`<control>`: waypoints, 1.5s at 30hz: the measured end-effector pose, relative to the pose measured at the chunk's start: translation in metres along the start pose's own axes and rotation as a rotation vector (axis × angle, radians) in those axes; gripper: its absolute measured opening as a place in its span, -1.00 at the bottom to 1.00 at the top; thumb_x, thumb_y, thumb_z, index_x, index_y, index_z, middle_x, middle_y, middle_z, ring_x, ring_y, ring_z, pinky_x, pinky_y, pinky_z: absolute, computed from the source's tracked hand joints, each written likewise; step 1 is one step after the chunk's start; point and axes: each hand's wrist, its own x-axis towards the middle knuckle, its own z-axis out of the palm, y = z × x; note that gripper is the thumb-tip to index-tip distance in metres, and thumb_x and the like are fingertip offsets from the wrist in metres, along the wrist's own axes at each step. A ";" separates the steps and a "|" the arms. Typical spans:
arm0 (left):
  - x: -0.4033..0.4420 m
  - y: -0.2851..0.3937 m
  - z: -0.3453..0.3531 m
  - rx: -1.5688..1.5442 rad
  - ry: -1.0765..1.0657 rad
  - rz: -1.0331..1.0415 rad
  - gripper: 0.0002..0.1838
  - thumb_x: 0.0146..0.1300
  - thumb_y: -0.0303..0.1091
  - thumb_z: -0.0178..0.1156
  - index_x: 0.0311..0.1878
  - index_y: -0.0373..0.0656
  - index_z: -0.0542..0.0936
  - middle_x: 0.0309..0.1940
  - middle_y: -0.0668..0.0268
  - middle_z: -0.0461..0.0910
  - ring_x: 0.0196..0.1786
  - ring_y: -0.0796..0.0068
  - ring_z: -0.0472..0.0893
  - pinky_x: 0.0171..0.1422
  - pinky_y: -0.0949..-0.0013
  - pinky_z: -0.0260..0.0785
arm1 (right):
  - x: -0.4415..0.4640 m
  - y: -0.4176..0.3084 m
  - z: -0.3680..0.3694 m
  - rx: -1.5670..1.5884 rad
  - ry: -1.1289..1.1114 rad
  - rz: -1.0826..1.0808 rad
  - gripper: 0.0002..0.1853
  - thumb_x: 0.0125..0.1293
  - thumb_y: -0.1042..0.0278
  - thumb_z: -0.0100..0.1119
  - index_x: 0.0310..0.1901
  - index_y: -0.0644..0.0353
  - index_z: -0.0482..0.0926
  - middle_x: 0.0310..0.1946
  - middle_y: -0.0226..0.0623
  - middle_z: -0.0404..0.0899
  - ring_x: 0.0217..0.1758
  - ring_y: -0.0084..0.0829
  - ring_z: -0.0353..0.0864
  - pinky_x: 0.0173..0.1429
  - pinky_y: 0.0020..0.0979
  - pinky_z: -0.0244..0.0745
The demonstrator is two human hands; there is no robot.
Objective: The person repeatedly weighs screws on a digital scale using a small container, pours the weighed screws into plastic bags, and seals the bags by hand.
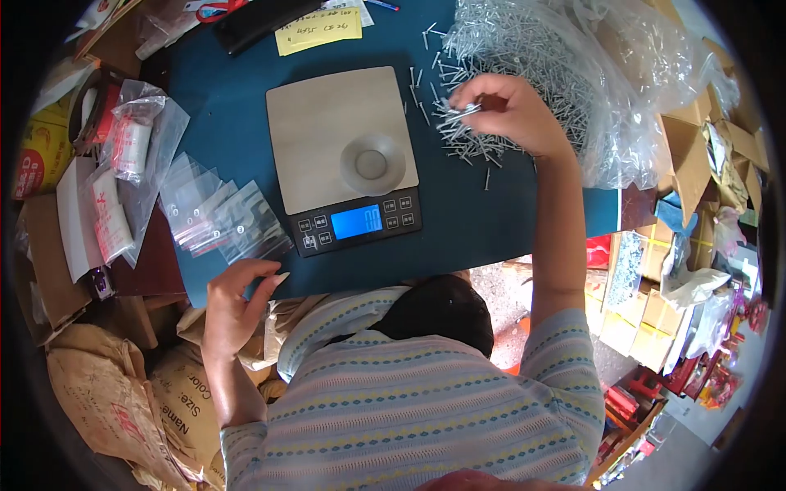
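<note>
My right hand (pixel 520 119) reaches over the near-left side of a big pile of silver screws (pixel 548 78). Its fingers are closed on a few of the screws (pixel 468 110), which stick out past the fingertips. At the table's front edge, my left hand (pixel 237 307) is beside several small clear zip bags (pixel 225 217); its thumb and forefinger are slightly apart, with nothing visible between them. Between the hands sits a digital scale (pixel 315 123) with a lit blue display reading about zero. A small round metal dish (pixel 372 165) rests on its plate.
Large clear plastic sheeting (pixel 630 106) surrounds the screw pile. A yellow note (pixel 319 31) and a black case (pixel 258 24) lie at the back. Bagged white rolls (pixel 123 180) are on the left. Cardboard boxes (pixel 688 155) stand at the right; brown sacks (pixel 106 401) lie below left.
</note>
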 end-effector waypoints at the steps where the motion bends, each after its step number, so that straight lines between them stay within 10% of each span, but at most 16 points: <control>1: 0.001 0.001 0.001 -0.002 -0.005 0.000 -0.84 0.14 -0.59 0.31 -0.18 -0.32 0.65 -0.27 0.10 0.68 -0.25 0.26 0.68 -0.14 0.36 0.48 | 0.006 0.001 0.009 -0.016 -0.061 -0.102 -0.77 0.05 0.52 0.29 -0.19 0.24 0.66 -0.41 -0.43 0.65 -0.39 -0.70 0.55 -0.29 -0.62 0.41; 13: 0.000 0.003 0.007 0.010 0.048 0.057 -0.83 0.13 -0.59 0.31 -0.18 -0.30 0.66 -0.19 0.09 0.68 -0.11 0.16 0.68 -0.01 0.30 0.50 | 0.004 -0.039 0.096 -0.538 0.034 -0.521 -0.89 0.19 0.52 0.29 -0.24 0.20 0.70 -0.21 -0.27 0.72 -0.28 -0.40 0.72 -0.19 -0.45 0.61; 24: 0.011 -0.034 0.031 0.300 0.250 0.186 -0.64 0.14 -0.76 0.13 0.02 -0.35 0.60 0.11 -0.08 0.56 0.24 0.01 0.53 0.25 0.17 0.44 | -0.032 0.007 0.047 0.621 0.183 -0.098 -0.79 0.39 0.45 0.01 -0.02 0.29 0.55 -0.43 -0.28 0.58 -0.44 -0.47 0.57 -0.35 -0.52 0.41; 29: 0.015 -0.038 0.032 0.211 0.422 0.096 -0.81 0.21 -0.67 0.22 -0.10 -0.33 0.63 -0.14 0.04 0.69 -0.19 0.25 0.72 -0.09 0.35 0.56 | -0.036 0.011 0.052 0.702 0.225 -0.033 -0.82 0.35 0.46 0.00 -0.10 0.24 0.57 -0.48 -0.39 0.49 -0.52 -0.60 0.38 -0.47 -0.56 0.25; 37: 0.020 -0.016 0.020 0.246 0.503 0.233 -0.76 0.18 -0.75 0.17 -0.11 -0.30 0.64 -0.18 0.13 0.68 -0.14 0.26 0.68 -0.01 0.36 0.51 | -0.029 -0.009 0.079 -0.171 0.103 -0.076 -0.83 0.20 0.42 0.35 -0.17 0.12 0.63 -0.52 -0.49 0.43 -0.50 -0.72 0.36 -0.44 -0.60 0.24; 45: 0.002 0.002 0.020 0.050 0.373 0.251 -0.88 0.09 -0.64 0.34 -0.34 -0.29 0.59 -0.45 0.21 0.59 -0.43 0.36 0.55 -0.32 0.38 0.39 | -0.019 -0.019 0.092 -0.278 0.168 -0.263 -0.85 0.17 0.49 0.36 -0.22 0.17 0.61 -0.55 -0.49 0.38 -0.55 -0.67 0.29 -0.46 -0.53 0.18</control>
